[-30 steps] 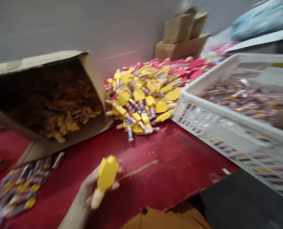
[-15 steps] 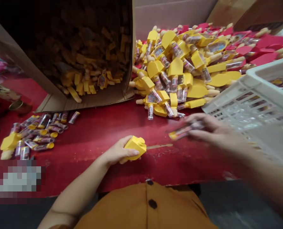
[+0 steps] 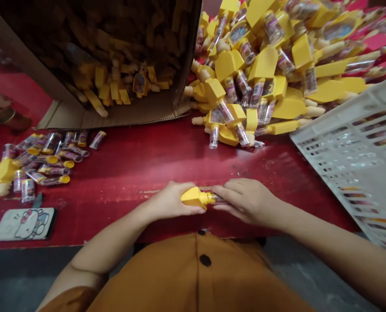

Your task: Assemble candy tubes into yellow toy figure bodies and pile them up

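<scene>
My left hand (image 3: 168,203) grips a yellow plastic popsicle-shaped holder (image 3: 194,197) near the front edge of the red table (image 3: 141,160). My right hand (image 3: 244,200) pinches a small clear tube (image 3: 216,199) with a yellow cap, its end meeting the holder. Both hands touch in the middle, right above my orange shirt. Most of the tube is hidden under my fingers.
A tipped cardboard box (image 3: 92,56) of yellow holders lies at back left. A heap of assembled yellow pieces (image 3: 261,78) sits at back right beside a white slotted crate (image 3: 358,151). Loose tubes (image 3: 46,156) and a phone in a cartoon case (image 3: 25,223) lie at left.
My right hand came from the crate with a tube and met my left hand. The holder turned sideways, and the view tilted down toward the table's front edge.
</scene>
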### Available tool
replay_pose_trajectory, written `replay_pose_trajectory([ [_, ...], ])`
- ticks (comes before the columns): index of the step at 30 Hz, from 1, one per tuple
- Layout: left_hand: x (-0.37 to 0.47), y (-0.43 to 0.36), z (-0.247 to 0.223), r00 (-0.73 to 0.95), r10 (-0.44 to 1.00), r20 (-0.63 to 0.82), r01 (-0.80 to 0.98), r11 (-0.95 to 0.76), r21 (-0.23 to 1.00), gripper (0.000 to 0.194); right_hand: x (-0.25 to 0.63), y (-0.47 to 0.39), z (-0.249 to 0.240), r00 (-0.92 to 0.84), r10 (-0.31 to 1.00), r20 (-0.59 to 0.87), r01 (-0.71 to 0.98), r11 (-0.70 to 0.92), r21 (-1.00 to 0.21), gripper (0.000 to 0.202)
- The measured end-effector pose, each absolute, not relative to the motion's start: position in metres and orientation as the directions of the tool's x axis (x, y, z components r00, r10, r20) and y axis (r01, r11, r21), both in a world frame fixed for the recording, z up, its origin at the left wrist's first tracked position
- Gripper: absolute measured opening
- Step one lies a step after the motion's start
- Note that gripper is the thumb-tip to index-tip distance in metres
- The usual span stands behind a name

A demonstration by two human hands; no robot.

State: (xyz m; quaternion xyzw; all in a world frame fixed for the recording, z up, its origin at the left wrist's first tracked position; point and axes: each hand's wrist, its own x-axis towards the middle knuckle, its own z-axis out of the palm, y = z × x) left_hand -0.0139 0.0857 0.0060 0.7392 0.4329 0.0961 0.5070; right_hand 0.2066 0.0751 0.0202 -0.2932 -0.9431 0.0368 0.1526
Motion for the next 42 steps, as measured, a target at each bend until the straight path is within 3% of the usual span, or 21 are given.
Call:
replay_pose_trajectory([
  [3, -0.009, 0.079, -0.003, 0.602, 0.77, -0.212, 0.635, -0.3, 0.712, 0.03, 0.203, 0.07, 0.014, -0.797, 0.541, 0.269, 0.54, 0.838, -0.082, 0.028],
  [5, -0.008, 0.075, -0.008, 0.604, 0.783, -0.147, 0.679, -0.409, 0.61, 0.031, 0.201, 0.066, 0.009, -0.778, 0.589, 0.22, 0.564, 0.808, -0.171, 0.028],
  [6, -0.007, 0.073, -0.01, 0.606, 0.787, -0.116, 0.699, -0.457, 0.55, 0.031, 0.2, 0.065, 0.006, -0.741, 0.647, 0.18, 0.589, 0.755, -0.288, 0.029],
  [7, -0.007, 0.072, -0.012, 0.614, 0.784, -0.091, 0.713, -0.501, 0.49, 0.031, 0.199, 0.063, 0.003, -0.687, 0.719, 0.107, 0.611, 0.651, -0.451, 0.03],
  [9, -0.008, 0.072, -0.013, 0.645, 0.762, -0.063, 0.722, -0.58, 0.378, 0.028, 0.196, 0.061, -0.003, -0.572, 0.798, -0.193, 0.599, 0.245, -0.763, 0.036],
  [10, -0.008, 0.073, -0.014, 0.669, 0.742, -0.053, 0.713, -0.619, 0.33, 0.025, 0.196, 0.061, -0.005, -0.538, 0.751, -0.383, 0.564, -0.016, -0.826, 0.042],
  [11, -0.008, 0.074, -0.015, 0.696, 0.717, -0.044, 0.695, -0.657, 0.291, 0.023, 0.195, 0.062, -0.007, -0.53, 0.653, -0.542, 0.527, -0.247, -0.813, 0.047],
  [13, -0.009, 0.078, -0.016, 0.737, 0.676, -0.02, 0.66, -0.713, 0.236, 0.018, 0.195, 0.066, -0.01, -0.549, 0.491, -0.677, 0.495, -0.462, -0.736, 0.055],
  [15, -0.009, 0.082, -0.018, 0.737, 0.676, -0.004, 0.661, -0.719, 0.217, 0.016, 0.197, 0.07, -0.01, -0.547, 0.584, -0.6, 0.537, -0.306, -0.786, 0.053],
  [17, -0.01, 0.082, -0.018, 0.708, 0.706, 0.002, 0.685, -0.688, 0.241, 0.017, 0.199, 0.072, -0.007, -0.543, 0.767, -0.341, 0.652, 0.13, -0.747, 0.045],
  [19, -0.01, 0.079, -0.014, 0.693, 0.72, 0.021, 0.688, -0.67, 0.279, 0.019, 0.201, 0.07, -0.003, -0.611, 0.791, -0.037, 0.7, 0.518, -0.492, 0.037],
  [21, -0.011, 0.072, -0.007, 0.703, 0.71, 0.047, 0.673, -0.685, 0.278, 0.018, 0.202, 0.063, 0.001, -0.701, 0.7, 0.138, 0.648, 0.706, -0.287, 0.032],
  [22, -0.011, 0.069, -0.003, 0.715, 0.697, 0.058, 0.662, -0.701, 0.267, 0.017, 0.202, 0.06, 0.003, -0.721, 0.665, 0.194, 0.619, 0.744, -0.252, 0.031],
  [23, -0.011, 0.066, 0.001, 0.728, 0.682, 0.062, 0.649, -0.716, 0.256, 0.016, 0.201, 0.056, 0.004, -0.719, 0.654, 0.233, 0.602, 0.755, -0.26, 0.031],
  [25, -0.01, 0.063, 0.009, 0.748, 0.661, 0.064, 0.633, -0.738, 0.235, 0.016, 0.201, 0.051, 0.005, -0.675, 0.705, 0.218, 0.599, 0.696, -0.397, 0.031],
  [28, -0.007, 0.063, 0.013, 0.767, 0.637, 0.074, 0.615, -0.763, 0.198, 0.018, 0.2, 0.049, 0.006, -0.608, 0.793, -0.022, 0.562, 0.411, -0.718, 0.029],
  [30, -0.005, 0.063, 0.011, 0.786, 0.614, 0.069, 0.593, -0.782, 0.193, 0.018, 0.201, 0.051, 0.007, -0.617, 0.762, -0.195, 0.517, 0.207, -0.831, 0.03],
  [37, 0.003, 0.061, 0.006, 0.759, 0.646, -0.082, 0.637, -0.711, 0.296, 0.022, 0.204, 0.056, 0.002, -0.648, 0.55, -0.527, 0.437, -0.298, -0.849, 0.046],
  [39, 0.003, 0.065, 0.006, 0.73, 0.675, -0.108, 0.675, -0.686, 0.272, 0.019, 0.206, 0.058, 0.001, -0.624, 0.63, -0.463, 0.48, -0.159, -0.863, 0.043],
  [40, 0.003, 0.068, 0.007, 0.719, 0.685, -0.119, 0.687, -0.674, 0.27, 0.02, 0.207, 0.058, 0.002, -0.605, 0.704, -0.372, 0.53, 0.008, -0.848, 0.04],
  [42, 0.0, 0.074, 0.008, 0.714, 0.692, -0.109, 0.691, -0.67, 0.27, 0.021, 0.208, 0.061, 0.003, -0.599, 0.788, -0.143, 0.619, 0.342, -0.707, 0.035],
])
